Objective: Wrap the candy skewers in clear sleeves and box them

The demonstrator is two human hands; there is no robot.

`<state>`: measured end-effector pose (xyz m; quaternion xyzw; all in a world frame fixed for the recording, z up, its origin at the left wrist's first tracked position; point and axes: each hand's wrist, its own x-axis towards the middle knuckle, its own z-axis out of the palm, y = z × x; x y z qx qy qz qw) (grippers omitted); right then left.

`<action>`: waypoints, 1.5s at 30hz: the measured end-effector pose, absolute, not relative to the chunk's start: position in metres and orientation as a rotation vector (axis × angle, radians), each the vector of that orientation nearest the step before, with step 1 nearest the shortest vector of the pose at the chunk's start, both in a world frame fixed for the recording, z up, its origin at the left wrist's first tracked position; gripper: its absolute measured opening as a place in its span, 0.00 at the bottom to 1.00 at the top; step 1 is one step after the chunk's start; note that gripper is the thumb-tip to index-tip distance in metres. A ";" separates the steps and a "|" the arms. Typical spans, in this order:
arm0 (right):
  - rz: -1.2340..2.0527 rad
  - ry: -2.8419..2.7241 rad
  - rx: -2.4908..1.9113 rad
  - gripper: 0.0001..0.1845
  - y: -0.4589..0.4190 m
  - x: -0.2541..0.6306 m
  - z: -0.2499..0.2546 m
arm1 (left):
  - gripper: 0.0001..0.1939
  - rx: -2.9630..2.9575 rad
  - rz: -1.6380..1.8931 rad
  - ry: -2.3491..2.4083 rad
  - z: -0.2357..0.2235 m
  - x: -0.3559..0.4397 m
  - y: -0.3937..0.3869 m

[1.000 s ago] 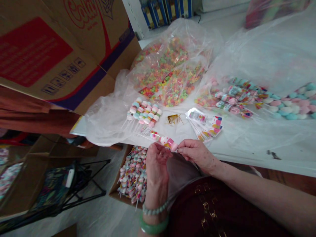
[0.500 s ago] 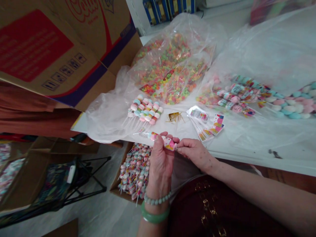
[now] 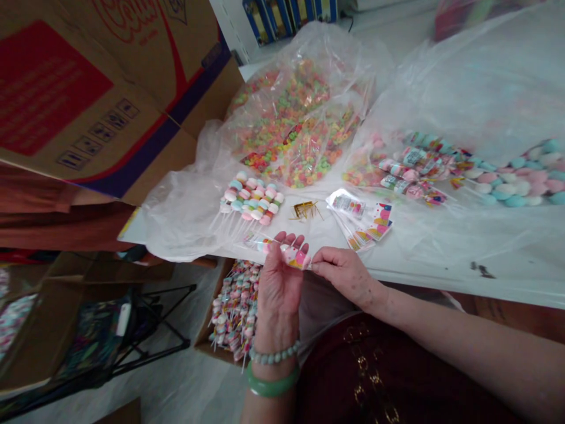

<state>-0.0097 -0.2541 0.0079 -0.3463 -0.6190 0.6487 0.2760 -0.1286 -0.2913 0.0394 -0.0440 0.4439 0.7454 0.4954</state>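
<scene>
My left hand (image 3: 282,277) is closed around a marshmallow skewer (image 3: 295,257) in a clear wrapper printed pink and yellow. The wrapper's clear end sticks out to the left past my thumb. With thumb and forefinger, my right hand (image 3: 342,271) pinches the skewer's right end; whether stick or wrapper lies between the fingertips is hidden. Just beyond my hands are gold twist ties (image 3: 304,209) and a fan of flat printed wrappers (image 3: 359,218). Unwrapped marshmallow skewers (image 3: 251,199) lie side by side to the left, sticks toward me.
Behind lies a clear bag of ring-shaped candies (image 3: 304,129). Wrapped skewers (image 3: 415,171) and loose marshmallows (image 3: 521,176) rest on plastic at right. A large carton (image 3: 145,112) stands at left. Below the table edge, a box of wrapped skewers (image 3: 212,341) sits beside a folding stool (image 3: 145,330).
The view has shifted slightly, moving everything a little left. Both hands keep their grip on the wrapped skewer, and its clear wrapper end shows more plainly at the left.
</scene>
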 end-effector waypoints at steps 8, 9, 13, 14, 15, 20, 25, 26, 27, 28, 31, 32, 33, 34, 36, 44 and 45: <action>1.357 -1.926 -0.778 0.12 -0.259 -0.007 0.010 | 0.14 -0.266 1.932 1.024 0.038 -0.139 -0.290; 1.313 -1.983 -0.745 0.13 -0.261 -0.006 0.011 | 0.14 -0.271 1.926 1.027 0.038 -0.138 -0.289; 1.135 -2.285 -0.714 0.17 -0.265 -0.003 0.015 | 0.13 -0.192 1.908 1.069 0.035 -0.134 -0.288; 1.126 -2.303 -0.724 0.17 -0.265 -0.004 0.015 | 0.12 -0.161 1.899 1.076 0.034 -0.132 -0.288; 1.150 -2.272 -0.749 0.17 -0.263 -0.004 0.014 | 0.11 -0.133 1.882 1.082 0.033 -0.131 -0.289; 1.512 -1.795 -1.072 0.04 -0.248 -0.006 0.002 | 0.07 -0.020 1.772 1.070 0.032 -0.131 -0.294; 1.550 -1.944 -0.974 0.07 -0.253 -0.005 0.008 | 0.05 -0.032 1.859 1.093 0.030 -0.138 -0.296; 1.534 -1.944 -0.951 0.07 -0.255 -0.008 0.010 | 0.05 -0.036 1.866 1.090 0.029 -0.139 -0.296; 1.538 -1.912 -0.939 0.07 -0.257 -0.011 0.013 | 0.06 -0.041 1.863 1.085 0.028 -0.140 -0.296; 1.584 -1.848 -0.941 0.06 -0.258 -0.014 0.014 | 0.08 -0.045 1.858 1.080 0.028 -0.140 -0.296; 2.015 -1.425 -1.002 0.05 -0.255 -0.021 0.013 | 0.10 -0.047 1.833 1.071 0.027 -0.142 -0.295; 2.211 -1.235 -1.005 0.04 -0.252 -0.021 0.012 | 0.10 -0.047 1.824 1.072 0.027 -0.142 -0.295; 2.399 -1.046 -0.985 0.03 -0.250 -0.021 0.010 | 0.10 -0.046 1.819 1.077 0.027 -0.141 -0.295; 2.561 -0.871 -0.944 0.04 -0.248 -0.021 0.009 | 0.10 -0.042 1.815 1.083 0.026 -0.140 -0.295; 2.782 -0.595 -0.831 0.04 -0.246 -0.020 0.007 | 0.09 -0.022 1.802 1.101 0.026 -0.134 -0.294; 2.755 -0.481 -0.758 0.04 -0.246 -0.020 0.007 | 0.12 -0.011 1.738 1.065 0.025 -0.129 -0.292; 2.698 -0.570 -0.808 0.04 -0.244 -0.017 0.006 | 0.13 -0.035 1.759 1.058 0.024 -0.135 -0.292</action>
